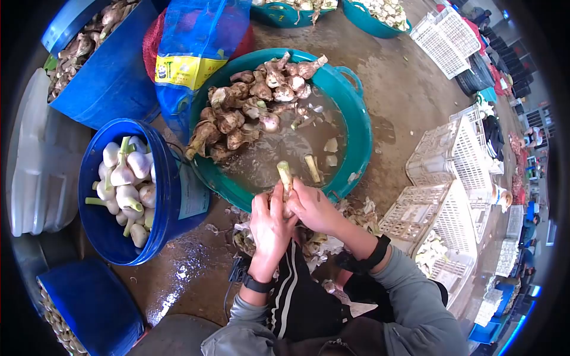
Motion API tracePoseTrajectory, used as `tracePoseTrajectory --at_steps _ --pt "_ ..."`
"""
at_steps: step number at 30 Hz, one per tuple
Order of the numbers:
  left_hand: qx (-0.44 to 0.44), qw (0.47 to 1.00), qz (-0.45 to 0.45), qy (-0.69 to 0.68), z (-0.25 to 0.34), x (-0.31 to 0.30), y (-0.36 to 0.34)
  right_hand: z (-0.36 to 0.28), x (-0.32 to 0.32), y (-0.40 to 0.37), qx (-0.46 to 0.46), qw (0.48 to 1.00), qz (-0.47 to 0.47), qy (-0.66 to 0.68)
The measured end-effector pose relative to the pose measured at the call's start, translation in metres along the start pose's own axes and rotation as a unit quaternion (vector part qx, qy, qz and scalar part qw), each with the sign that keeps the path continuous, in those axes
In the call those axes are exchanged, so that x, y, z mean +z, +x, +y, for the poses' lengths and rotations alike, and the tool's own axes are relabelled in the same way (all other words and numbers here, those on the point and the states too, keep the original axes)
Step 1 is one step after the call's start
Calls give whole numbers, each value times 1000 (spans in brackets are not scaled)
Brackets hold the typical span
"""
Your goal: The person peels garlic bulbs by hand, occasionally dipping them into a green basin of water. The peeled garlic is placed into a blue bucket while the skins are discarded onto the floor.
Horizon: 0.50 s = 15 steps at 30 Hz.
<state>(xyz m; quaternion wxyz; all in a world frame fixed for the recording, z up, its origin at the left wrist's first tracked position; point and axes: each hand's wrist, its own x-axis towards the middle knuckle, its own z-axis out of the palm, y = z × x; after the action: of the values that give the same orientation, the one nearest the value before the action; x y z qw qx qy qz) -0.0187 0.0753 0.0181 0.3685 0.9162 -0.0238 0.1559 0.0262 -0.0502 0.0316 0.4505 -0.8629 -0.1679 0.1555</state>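
Note:
A garlic bulb with a thick cut stem (285,174) is held between both hands at the near rim of a green tub (363,139). Fingers of my left hand (270,221) close around its lower left side. From the right, my right hand (316,207) grips the same bulb, and the fingers hide most of it. Inside the tub, unpeeled dirty garlic bulbs (261,89) are heaped at the back left. Cloudy water lies in front of them, with a loose stem piece (312,168). A blue bucket (89,231) to the left holds peeled white garlic (127,196).
A large blue barrel (113,77) of unpeeled garlic and a blue bag (199,35) stand at the back left. White plastic crates (415,207) line the right. Garlic skins (356,219) litter the wet floor. Two more green tubs of garlic are at the top. People show far right.

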Motion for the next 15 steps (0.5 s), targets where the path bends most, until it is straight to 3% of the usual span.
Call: tracePoseTrajectory --at_steps 2,6,9,11,12,13,15 --pt "18 1000 -10 5 -2 0 -1 1 2 -2 -56 995 30 -74" --pt "4 998 -46 -43 -3 -6 2 3 -5 -1 -54 995 23 -80" --pt "-10 987 -81 -141 -7 -11 7 10 -11 3 -27 997 15 -70" --pt "-4 978 -132 -161 -15 -13 5 14 -19 3 -42 999 -16 15" --pt "-132 893 -143 -406 -15 -10 3 14 -17 1 54 977 -49 198" --pt "-248 734 -141 -616 -17 -8 1 18 -13 -1 53 977 -48 200" --pt "-146 858 -134 -473 -19 0 0 37 -10 1 126 918 -38 375"
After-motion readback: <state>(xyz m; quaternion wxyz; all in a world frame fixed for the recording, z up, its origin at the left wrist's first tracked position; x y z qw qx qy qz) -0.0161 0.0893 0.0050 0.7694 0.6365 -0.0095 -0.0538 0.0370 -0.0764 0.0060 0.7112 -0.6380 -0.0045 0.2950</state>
